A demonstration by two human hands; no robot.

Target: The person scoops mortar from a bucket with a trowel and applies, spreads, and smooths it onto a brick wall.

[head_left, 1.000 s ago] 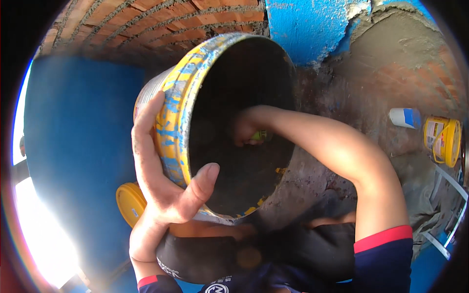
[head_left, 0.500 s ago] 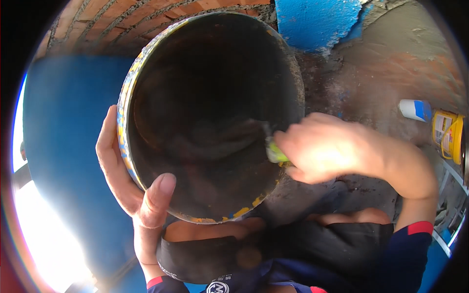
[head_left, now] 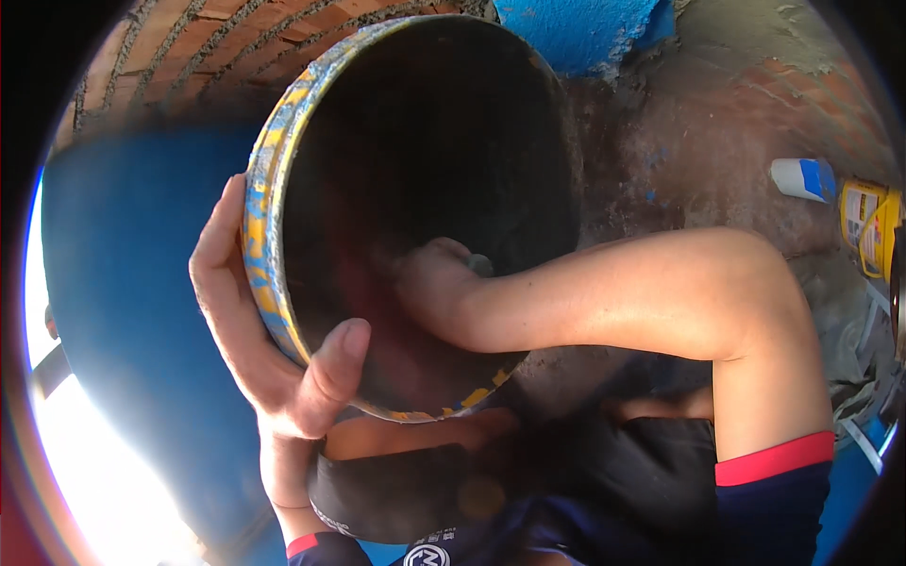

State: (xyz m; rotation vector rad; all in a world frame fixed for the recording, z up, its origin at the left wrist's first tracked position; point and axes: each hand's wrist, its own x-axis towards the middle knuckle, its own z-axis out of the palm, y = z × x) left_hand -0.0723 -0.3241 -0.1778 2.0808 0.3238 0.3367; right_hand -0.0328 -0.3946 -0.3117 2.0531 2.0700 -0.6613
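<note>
A large round drum [head_left: 274,198], dark inside, has a rim crusted with yellow, blue and whitish paint. Its mouth faces me, tilted. My left hand [head_left: 288,377] grips the drum's left rim, thumb inside the mouth and fingers around the outer wall. Deep in the mouth is my right hand [head_left: 434,292], its fingers closed round a hand tool. Only the tool's grey handle end [head_left: 479,265] shows beside the hand; its working end is hidden in the dark.
A blue-painted panel [head_left: 142,283] stands at the left, below bare brickwork [head_left: 217,47]. To the right, a white-and-blue cup-like container [head_left: 802,179] and a yellow bucket [head_left: 868,226] sit on the stained floor [head_left: 679,179]. My knees are just below the drum.
My right hand has gone from the drum's right edge leftward and deeper inside with the tool, whose green part is now hidden. The drum has turned slightly, showing more of its left outer wall.
</note>
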